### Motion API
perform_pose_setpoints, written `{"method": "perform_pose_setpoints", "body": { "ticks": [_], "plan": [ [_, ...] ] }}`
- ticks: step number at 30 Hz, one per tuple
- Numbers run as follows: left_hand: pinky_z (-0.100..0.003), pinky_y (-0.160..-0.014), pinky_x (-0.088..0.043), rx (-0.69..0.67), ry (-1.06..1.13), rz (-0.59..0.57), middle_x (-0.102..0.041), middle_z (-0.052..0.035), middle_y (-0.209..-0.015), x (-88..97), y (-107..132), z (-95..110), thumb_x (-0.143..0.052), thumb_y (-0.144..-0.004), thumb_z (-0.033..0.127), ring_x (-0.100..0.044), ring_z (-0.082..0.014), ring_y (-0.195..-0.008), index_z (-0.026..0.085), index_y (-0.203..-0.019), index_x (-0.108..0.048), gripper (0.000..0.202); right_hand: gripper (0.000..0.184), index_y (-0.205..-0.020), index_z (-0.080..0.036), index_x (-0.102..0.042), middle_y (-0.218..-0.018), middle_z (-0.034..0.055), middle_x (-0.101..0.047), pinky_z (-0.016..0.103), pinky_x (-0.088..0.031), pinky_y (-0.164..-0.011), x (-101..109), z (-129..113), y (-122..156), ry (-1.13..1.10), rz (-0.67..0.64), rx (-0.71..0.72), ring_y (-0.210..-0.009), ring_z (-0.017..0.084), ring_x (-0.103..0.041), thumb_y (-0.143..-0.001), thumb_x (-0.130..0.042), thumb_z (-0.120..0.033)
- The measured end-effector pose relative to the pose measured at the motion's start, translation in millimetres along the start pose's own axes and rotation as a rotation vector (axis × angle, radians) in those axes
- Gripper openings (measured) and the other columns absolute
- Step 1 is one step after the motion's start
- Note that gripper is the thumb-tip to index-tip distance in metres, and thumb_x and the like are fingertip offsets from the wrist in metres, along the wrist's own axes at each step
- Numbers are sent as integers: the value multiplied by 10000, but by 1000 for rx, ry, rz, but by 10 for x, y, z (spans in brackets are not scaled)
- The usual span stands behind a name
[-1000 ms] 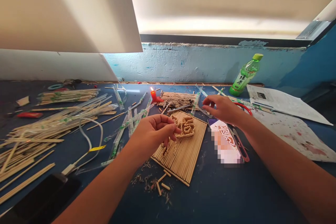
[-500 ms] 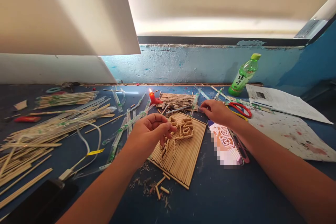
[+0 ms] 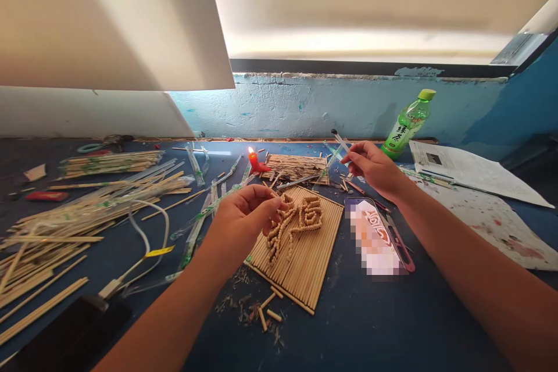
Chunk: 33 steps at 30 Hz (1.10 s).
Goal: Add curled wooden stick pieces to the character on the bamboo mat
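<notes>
Blue tabletop (image 3: 361, 319) carries a stick panel (image 3: 311, 261), lit red candle (image 3: 253, 161), loose and bundled wooden sticks (image 3: 108, 166), clear plastic wrappers (image 3: 195, 236), phone (image 3: 369, 226), papers (image 3: 479, 174), green bottle (image 3: 407, 128), and black device (image 3: 65, 331) with white cable (image 3: 167, 232).

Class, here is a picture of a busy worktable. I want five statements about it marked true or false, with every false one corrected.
1. The right hand holds a pale, dark-tipped stick. True.
2. The red candle is unlit. False: the red candle has a flame at its top.
3. The phone lies to the right of the stick mat. True.
4. The green cap is off the bottle. False: the green cap is on the bottle.
5. The left hand is over the papers. False: the left hand is at the stick mat.
</notes>
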State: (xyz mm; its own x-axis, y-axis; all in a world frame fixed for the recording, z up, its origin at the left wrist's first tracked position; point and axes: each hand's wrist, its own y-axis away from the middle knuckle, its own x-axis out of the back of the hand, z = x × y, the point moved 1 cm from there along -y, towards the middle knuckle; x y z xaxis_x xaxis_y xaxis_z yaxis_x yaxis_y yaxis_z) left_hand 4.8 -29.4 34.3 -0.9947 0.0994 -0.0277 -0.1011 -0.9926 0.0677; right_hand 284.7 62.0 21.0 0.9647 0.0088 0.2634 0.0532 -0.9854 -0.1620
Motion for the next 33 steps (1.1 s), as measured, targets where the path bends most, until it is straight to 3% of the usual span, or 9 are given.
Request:
{"method": "perform_pose_setpoints", "body": {
  "ticks": [4, 8, 12, 15, 19, 25, 28, 31, 33],
  "plan": [
    [-210, -495, -439, -6, -23, -5, -729, -64, -808, 2, 5, -14, -712, -800, 283, -547, -103, -572, 166, -811, -629, 144, 67, -925, -209, -565, -745, -9, -498, 271, -340, -511, 33, -151, 12, -282, 41, -29, -539, 97, -368, -875, -574, -252],
    [-219, -496, -438, 13, -40, 2, -731, -69, -815, -12, 9, -8, -718, -794, 302, -562, -114, -585, 168, -819, -637, 158, 67, -899, -199, -610, -726, -1, -503, 295, -400, -567, 211, -208, -42, -479, 109, -10, -578, 112, -438, -872, -567, -243],
    [-230, -496, -436, 24, -44, 3, -727, -61, -802, -25, 7, -11, -729, -779, 307, -564, -119, -575, 176, -817, -634, 166, 75, -907, -191, -569, -988, 112, -661, 359, -472, -757, 400, -229, -88, -556, 243, -7, -824, 164, -617, -878, -512, -229],
    [-227, -493, -434, 24, -36, 5, -721, -52, -788, -23, 6, -19, -735, -775, 314, -565, -118, -572, 178, -821, -636, 174, 85, -901, -193, -525, -1261, 195, -609, 396, -467, -840, 507, -289, -93, -526, 261, 53, -1050, 208, -631, -883, -469, -255],
    [-210, -494, -426, 32, -30, -3, -708, -45, -764, -22, 17, -8, -742, -772, 303, -562, -112, -586, 166, -824, -640, 178, 129, -833, -204, -491, -1362, 196, -555, 422, -456, -856, 658, -382, -93, -377, 351, 185, -1200, 240, -579, -871, -385, -268],
    [-210, -530, -436, 61, -79, -19, -700, -43, -788, -45, 34, 20, -734, -781, 309, -546, -94, -584, 151, -844, -633, 197, 94, -740, -207, -513, -1203, 125, -675, 445, -431, -897, 803, -381, -122, -238, 501, 257, -1161, 237, -601, -810, -454, -227],
    [-213, -539, -434, 68, -85, -20, -687, -34, -783, -57, 35, 14, -735, -781, 316, -547, -96, -594, 151, -846, -625, 209, 131, -753, -196, -587, -1146, 122, -697, 460, -393, -978, 906, -392, -74, 117, 668, 461, -1147, 233, -606, -814, -471, -196],
    [-211, -542, -437, 71, -81, -14, -681, -28, -780, -65, 37, 17, -731, -786, 311, -543, -91, -587, 150, -845, -622, 203, 194, -816, -185, -665, -1240, 131, -653, 442, -295, -1079, 1103, -421, 4, 615, 876, 731, -1261, 231, -517, -843, -474, -163],
    [-205, -537, -437, 76, -80, -14, -679, -23, -775, -68, 36, 27, -735, -783, 297, -541, -86, -580, 147, -847, -623, 197, 220, -832, -187, -669, -1221, 128, -661, 432, -350, -1040, 1262, -410, 20, 726, 990, 695, -1236, 224, -536, -860, -455, -150]
  ]
}}
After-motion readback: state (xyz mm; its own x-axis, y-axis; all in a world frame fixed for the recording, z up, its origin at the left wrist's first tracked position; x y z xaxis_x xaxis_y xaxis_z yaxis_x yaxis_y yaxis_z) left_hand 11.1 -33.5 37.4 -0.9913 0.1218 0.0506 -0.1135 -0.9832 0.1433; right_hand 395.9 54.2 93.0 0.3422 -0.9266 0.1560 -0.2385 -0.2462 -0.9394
